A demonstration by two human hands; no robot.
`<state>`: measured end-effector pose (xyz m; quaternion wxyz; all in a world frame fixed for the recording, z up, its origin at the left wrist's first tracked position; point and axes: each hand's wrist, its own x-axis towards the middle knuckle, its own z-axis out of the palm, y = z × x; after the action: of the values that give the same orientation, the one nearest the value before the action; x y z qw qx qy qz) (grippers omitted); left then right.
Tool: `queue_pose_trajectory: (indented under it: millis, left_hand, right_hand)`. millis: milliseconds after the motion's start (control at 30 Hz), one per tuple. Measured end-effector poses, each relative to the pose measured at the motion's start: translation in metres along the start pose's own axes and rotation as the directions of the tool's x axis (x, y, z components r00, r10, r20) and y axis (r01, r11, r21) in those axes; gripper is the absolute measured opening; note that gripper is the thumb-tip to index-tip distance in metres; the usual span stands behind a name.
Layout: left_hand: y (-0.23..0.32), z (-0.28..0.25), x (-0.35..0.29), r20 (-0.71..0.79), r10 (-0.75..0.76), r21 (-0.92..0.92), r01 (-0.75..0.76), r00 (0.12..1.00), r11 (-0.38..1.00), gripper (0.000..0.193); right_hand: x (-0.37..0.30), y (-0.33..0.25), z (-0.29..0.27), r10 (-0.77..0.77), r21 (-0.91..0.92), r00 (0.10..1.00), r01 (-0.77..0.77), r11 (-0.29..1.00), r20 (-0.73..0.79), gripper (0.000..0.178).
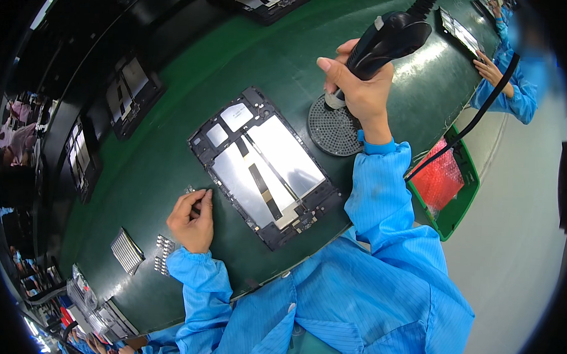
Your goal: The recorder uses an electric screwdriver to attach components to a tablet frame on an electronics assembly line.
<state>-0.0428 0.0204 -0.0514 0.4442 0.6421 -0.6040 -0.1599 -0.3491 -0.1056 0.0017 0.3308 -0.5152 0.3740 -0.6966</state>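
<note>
My right hand (369,96) is wrapped round a black handheld tool (388,40) with a ribbed hose at its top and a pale nozzle-like lower end. That end hangs over a round black perforated disc (336,127). Left of it, an opened tablet frame (265,170) lies tilted on the green table, showing silver panels, dark flex cables and small boards. My left hand (193,220) rests beside the tablet's left edge with fingers curled and pinched. A small metallic piece (190,189) shows by its fingertips; whatever the pinch holds is hidden.
Thin strips (127,251) and a sheet of small silver parts (163,254) lie near my left forearm. More tablet frames (133,97) stand along the far left. A green bin (460,202) with red bubble wrap is at the right, near a black cable (479,115) and a co-worker's hand (490,70).
</note>
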Motion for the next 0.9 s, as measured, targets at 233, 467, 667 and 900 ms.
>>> queue_pose_trajectory:
  millis: [233, 467, 667, 900]
  left_hand:
    - [0.017, 0.009, -0.012, 0.058, -0.001, 0.009, 0.0, 0.998, 1.0, 0.01]
    - [0.013, 0.021, -0.024, -0.061, 0.026, -0.08, -0.031, 0.998, 0.996, 0.011]
    - [0.015, 0.03, -0.019, 0.045, 0.085, -0.154, -0.078, 0.995, 0.985, 0.01]
    - [0.0, 0.016, -0.014, 0.093, -0.269, -0.618, 0.267, 0.959, 0.74, 0.015]
  right_hand:
    - [-0.002, 0.0, -0.001, -0.028, 0.014, 1.0, 0.028, 1.0, -0.012, 0.026]
    - [-0.011, -0.018, 0.021, -0.073, 0.028, 0.995, 0.075, 0.997, -0.075, 0.029]
    - [-0.036, -0.056, 0.08, -0.127, 0.324, 0.961, 0.042, 0.945, 0.247, 0.034]
    - [-0.053, -0.038, 0.153, -0.035, 0.286, 0.877, -0.119, 0.951, 0.48, 0.03]
